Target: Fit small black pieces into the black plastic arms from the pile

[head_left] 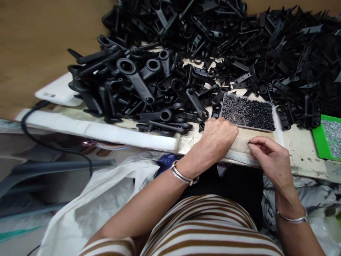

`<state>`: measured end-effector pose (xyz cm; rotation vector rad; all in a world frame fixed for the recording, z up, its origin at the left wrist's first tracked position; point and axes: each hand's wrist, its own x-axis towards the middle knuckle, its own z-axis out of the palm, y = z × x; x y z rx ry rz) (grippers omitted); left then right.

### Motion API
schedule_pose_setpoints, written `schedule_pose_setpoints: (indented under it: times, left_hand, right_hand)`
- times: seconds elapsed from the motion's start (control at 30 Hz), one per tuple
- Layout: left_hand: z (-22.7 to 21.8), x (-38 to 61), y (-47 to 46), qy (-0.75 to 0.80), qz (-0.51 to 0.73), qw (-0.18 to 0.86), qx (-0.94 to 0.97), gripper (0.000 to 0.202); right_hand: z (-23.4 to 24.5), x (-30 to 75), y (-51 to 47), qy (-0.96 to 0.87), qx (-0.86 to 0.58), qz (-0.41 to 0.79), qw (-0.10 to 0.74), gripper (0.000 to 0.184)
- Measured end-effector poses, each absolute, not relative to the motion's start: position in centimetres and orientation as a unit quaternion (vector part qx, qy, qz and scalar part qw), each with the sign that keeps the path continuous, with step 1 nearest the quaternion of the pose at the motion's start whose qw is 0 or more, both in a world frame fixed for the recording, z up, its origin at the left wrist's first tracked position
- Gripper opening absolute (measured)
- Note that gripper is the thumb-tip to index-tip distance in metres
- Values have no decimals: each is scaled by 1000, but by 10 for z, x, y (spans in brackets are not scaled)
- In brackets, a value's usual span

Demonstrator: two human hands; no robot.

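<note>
My left hand [218, 138] is closed, its fingers curled down at the front left corner of a clear plastic box [252, 128]. Whatever those fingers may hold is hidden beneath the knuckles. Inside the box lie grey springs [233, 109] on the left and small black pieces [262, 115] on the right. To the right, my right hand [273, 158] pinches a tiny black piece [249, 143] between thumb and forefinger, just in front of the box. Both hands are above the table's front edge, apart from each other.
Black plastic arms with ring ends [135, 80] are heaped behind and left. Thin black parts [282, 53] pile up at the back right. A green tray [321, 142] of shiny metal pins stands at the right. A white device [57, 93] with a black cable sits at the left.
</note>
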<state>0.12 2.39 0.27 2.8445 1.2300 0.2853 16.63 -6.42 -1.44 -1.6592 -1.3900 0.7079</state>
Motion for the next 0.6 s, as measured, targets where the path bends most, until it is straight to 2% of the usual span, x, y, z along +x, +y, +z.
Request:
schedule_pose_setpoints:
  times: [0.13,0.27,0.37,0.47,0.53,0.6]
  left_hand:
    - [10,4,25,423,75,52,902,23]
    - [11,-2,25,424,219,120,870,18]
    - [9,-6,21,408,354,317,779,14]
    - [8,-9,15,384,388,556,627,6]
    - [7,-11,10,362,375,651,552,2]
    - [7,-13,5,351,367,695,509,7]
  right_hand:
    - [-12,165,-65,-547,-661,279,431,11]
    - [-10,163,-64,-515,-659,310,451,10]
    - [-9,162,-62,-491,-651,339,470,11]
    - [-7,161,-62,-491,-639,345,480,11]
    - [-5,161,-64,-504,-634,335,481,10]
    - [-2,161,-66,-522,-632,314,479,8]
